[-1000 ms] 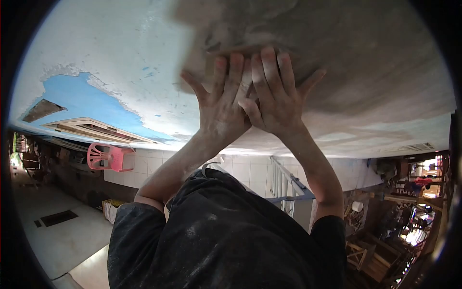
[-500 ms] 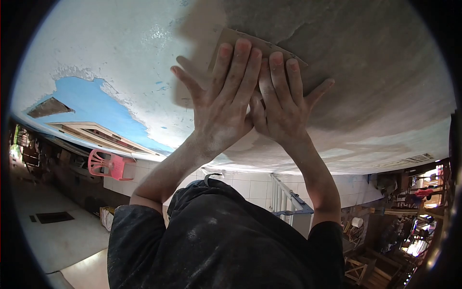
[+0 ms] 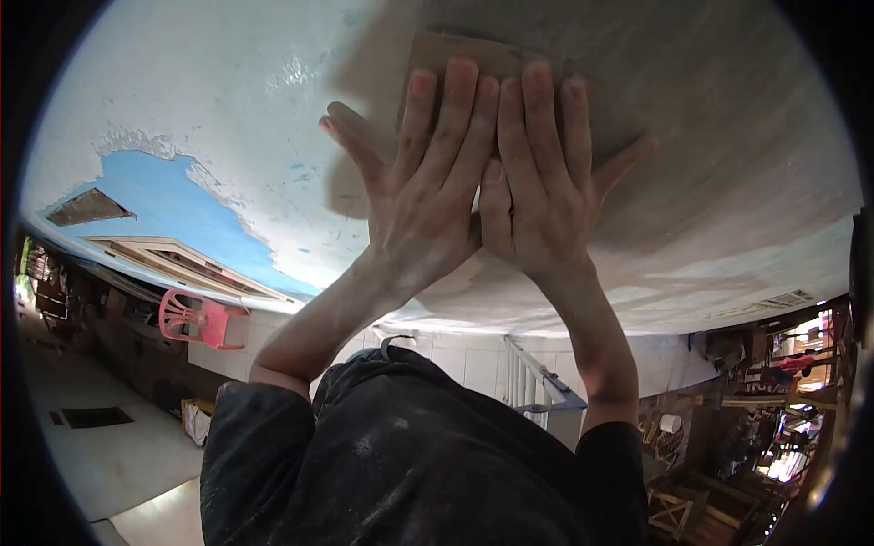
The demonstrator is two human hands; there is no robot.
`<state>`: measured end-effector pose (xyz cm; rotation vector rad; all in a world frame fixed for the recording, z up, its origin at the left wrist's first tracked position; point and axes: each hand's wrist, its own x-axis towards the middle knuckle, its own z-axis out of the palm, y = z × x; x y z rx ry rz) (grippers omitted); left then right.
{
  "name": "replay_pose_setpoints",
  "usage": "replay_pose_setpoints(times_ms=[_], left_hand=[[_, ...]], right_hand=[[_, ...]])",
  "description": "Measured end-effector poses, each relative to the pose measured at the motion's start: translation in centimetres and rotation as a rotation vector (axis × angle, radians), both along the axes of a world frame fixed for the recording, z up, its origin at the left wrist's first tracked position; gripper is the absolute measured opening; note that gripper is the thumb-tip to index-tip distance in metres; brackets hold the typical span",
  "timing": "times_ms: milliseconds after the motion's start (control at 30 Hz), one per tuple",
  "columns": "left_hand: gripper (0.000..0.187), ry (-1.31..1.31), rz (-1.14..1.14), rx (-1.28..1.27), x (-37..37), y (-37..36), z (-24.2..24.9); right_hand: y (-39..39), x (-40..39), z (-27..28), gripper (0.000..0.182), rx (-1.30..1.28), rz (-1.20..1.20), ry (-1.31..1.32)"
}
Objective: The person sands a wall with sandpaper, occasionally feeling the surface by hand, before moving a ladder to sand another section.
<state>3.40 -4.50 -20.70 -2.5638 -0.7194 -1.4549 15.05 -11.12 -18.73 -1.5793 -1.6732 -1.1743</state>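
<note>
Both hands flat, fingers spread, pressing the sandpaper sheet (image 3: 473,56) top-center; left hand (image 3: 421,187) & right hand (image 3: 539,187) side by side, sheet under fingertips, long axis running left-right.

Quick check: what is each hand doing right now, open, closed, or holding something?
Left hand: open, flat, pressing the sanding sheet against the surface.
Right hand: open, flat, pressing the same sheet.

Daylight, bright at upper left, dimmer at right. Soft shadow cast left of the left hand (image 3: 428,191). Glare patch upper left. Fisheye bending; black vignette at corners. Focus mostly sharp.
</note>
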Motion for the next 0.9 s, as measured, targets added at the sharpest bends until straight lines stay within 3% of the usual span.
replay_pose_setpoints(times_ms=[67, 167, 233, 367, 467, 567, 700, 767, 833, 900], left_hand=[[0.054, -0.016, 0.012, 0.048, 0.0, 0.0, 0.2], [0.054, 0.021, 0.004, -0.010, -0.7, -0.6, -4.0], [0.064, 0.089, 0.030, 0.077, -1.1, -0.4, -5.4], [0.068, 0.013, -0.046, 0.054, 0.0, -0.3, -5.0], [0.058, -0.011, -0.021, -0.037, 0.5, -0.8, -1.4], [0.059, -0.023, -0.013, 0.042, 0.5, -0.5, -2.2], [0.064, 0.033, -0.003, -0.027, -0.7, -1.0, -6.7], [0.065, -0.006, -0.051, -0.040, -0.6, -0.9, -6.9], [0.065, -0.049, -0.098, -0.079, 0.1, -0.9, -6.3], [0.064, 0.009, -0.024, -0.025, 0.1, -0.9, -4.0]], right_hand=[[-0.1, 0.0, -0.2, 0.052, -0.013, 0.010, 0.021], [-0.8, -0.3, -4.0, 0.049, -0.067, 0.063, 0.082], [-0.7, -0.3, -6.3, 0.046, -0.058, 0.086, 0.119], [-0.9, 0.5, -4.0, 0.049, -0.079, 0.050, -0.021], [-0.9, 0.1, -0.9, 0.051, -0.084, 0.011, 0.030], [-0.8, 0.1, -2.2, 0.053, -0.085, 0.007, 0.046], [-0.8, 0.0, -6.2, 0.051, -0.119, 0.066, 0.079], [-0.9, -0.2, -6.4, 0.047, -0.102, 0.062, 0.161], [-1.2, 0.0, -5.3, 0.051, -0.134, 0.045, 0.082], [-1.2, -0.2, -3.4, 0.054, -0.125, 0.024, 0.075]])
